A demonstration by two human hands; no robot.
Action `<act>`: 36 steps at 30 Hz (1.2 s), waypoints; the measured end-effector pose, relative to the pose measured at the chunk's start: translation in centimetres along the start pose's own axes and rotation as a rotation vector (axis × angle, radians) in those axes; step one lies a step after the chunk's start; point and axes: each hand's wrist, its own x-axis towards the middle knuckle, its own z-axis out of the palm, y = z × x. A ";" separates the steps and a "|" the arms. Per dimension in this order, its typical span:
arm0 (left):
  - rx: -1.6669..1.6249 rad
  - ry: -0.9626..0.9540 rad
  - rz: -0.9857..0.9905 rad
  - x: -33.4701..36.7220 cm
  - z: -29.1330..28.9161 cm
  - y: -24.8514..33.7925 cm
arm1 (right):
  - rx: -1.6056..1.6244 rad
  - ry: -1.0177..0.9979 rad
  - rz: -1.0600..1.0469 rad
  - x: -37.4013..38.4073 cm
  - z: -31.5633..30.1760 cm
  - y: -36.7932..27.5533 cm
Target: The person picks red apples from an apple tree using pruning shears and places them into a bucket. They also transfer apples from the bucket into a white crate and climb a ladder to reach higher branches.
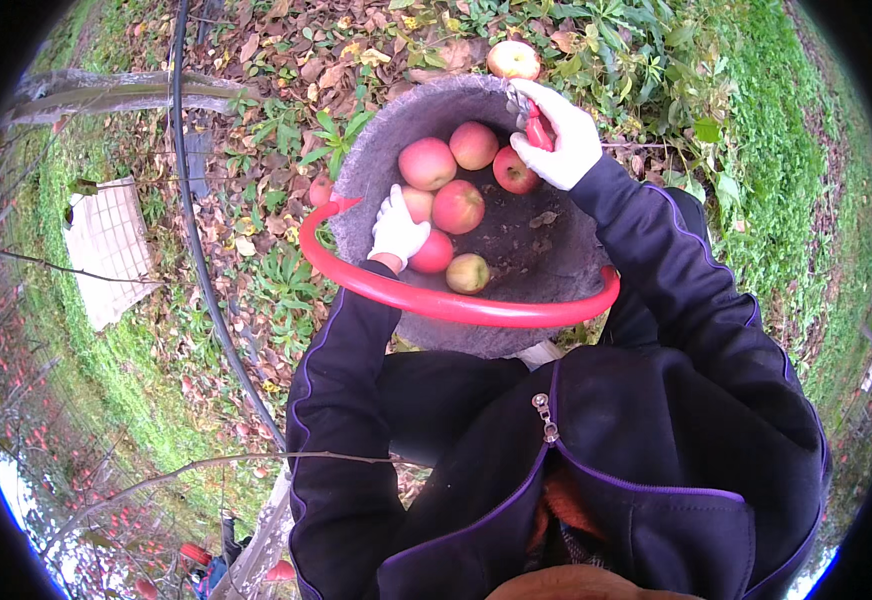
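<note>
A grey bucket [381, 150] with a red handle [436, 300] stands before me and holds several red apples [458, 206] and a yellowish one [468, 273]. My left hand [399, 230], in a white glove, reaches inside at the left wall, its fingers and thumb around a pinkish-red apple [418, 204] partly hidden by the hand. Also gloved in white, my right hand [561, 135] is closed on small red-handled clippers [538, 128] over the bucket's far right rim. Just below it lies a red apple [516, 170] inside the bucket.
A pale apple [514, 60] lies on the leafy ground beyond the rim, and a red one [321, 190] sits left of the bucket. A black hose [191, 220] runs along the left. Thin bare branches [226, 458] cross at lower left, near a pale sheet [111, 250].
</note>
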 end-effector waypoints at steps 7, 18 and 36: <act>-0.449 -0.062 0.262 -1.4 1.0 -1.7 | 0.056 0.004 0.048 -0.3 0.1 0.5; -0.321 -0.178 0.234 -1.5 2.9 0.9 | -0.055 0.027 -0.034 -0.6 -0.1 1.4; -0.994 -0.134 0.354 -3.4 -5.3 3.2 | -0.227 -0.619 -0.355 -1.1 1.5 -0.8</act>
